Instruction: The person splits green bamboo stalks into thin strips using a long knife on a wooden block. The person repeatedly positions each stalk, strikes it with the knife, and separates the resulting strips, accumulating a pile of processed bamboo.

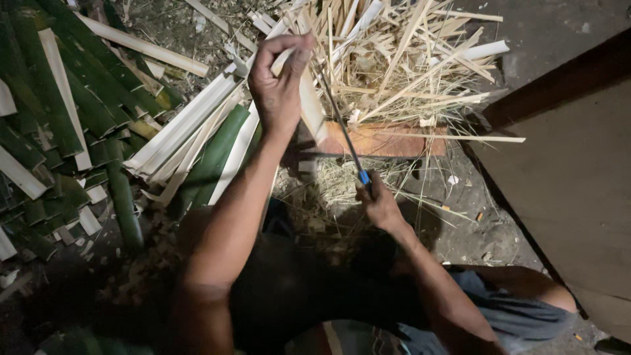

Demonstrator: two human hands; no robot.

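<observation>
right hand (378,204) fisted on blue-handled blade (342,125); left hand (279,82) pinching pale bamboo strip (312,108).

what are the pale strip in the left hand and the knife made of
Strip: looks like split bamboo, pale, matte, fibrous, like the green-skinned slats nearby. Knife: thin dark blade, probably metal; handle end blue, perhaps plastic or tape.

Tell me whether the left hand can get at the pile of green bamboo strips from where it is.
Probably yes. The left hand grips a pale bamboo strip and would have to let go, but the green bamboo strips lie just beside it with nothing between.
</observation>
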